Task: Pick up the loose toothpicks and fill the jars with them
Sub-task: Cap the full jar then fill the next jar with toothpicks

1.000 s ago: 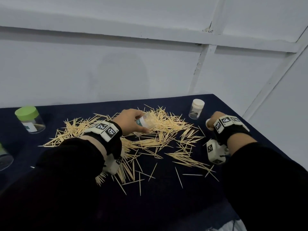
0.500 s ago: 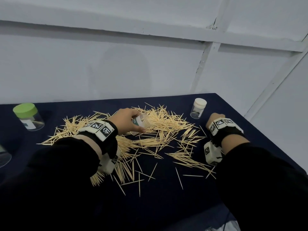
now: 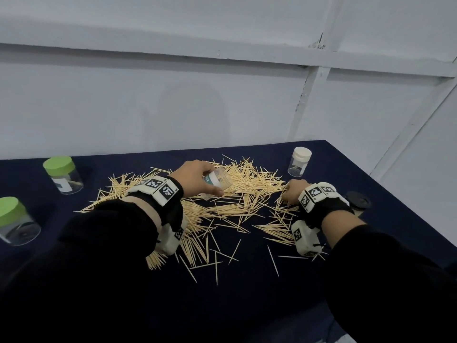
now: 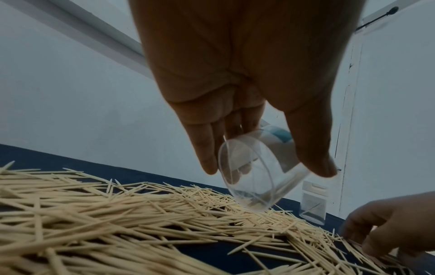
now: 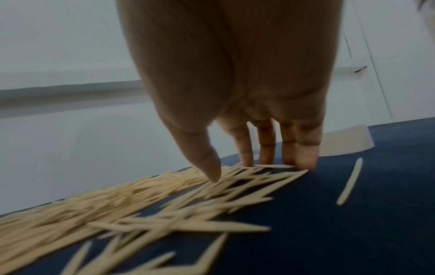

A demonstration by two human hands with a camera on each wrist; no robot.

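Slender pointed wooden toothpicks [image 3: 242, 194]; clear cylindrical jar [image 3: 217, 181] tilted.

The surface [image 3: 247, 305] is covered in deep navy cloth. Across it lies a scatter of toothpicks [image 3: 242, 194], pale straw-yellow. Left of the scatter stand two clear jars with lime-green lids [image 3: 58, 164] [image 3: 10, 210]; the nearer-to-scatter one bears a white label with a dark mark. Right of the scatter stands a clear jar with a cream-white lid [image 3: 302, 153], and farther right a black round lid [image 3: 358, 199]. Over the scatter a clear open jar [image 3: 217, 181] carries a white label banded in teal. Both wrists wear black straps with white blocks printed in black-and-white square patterns [image 3: 158, 188] [image 3: 314, 194]. The sleeves [image 3: 99, 243] are black; the wall [image 3: 173, 107] behind the scatter is pale grey-white.
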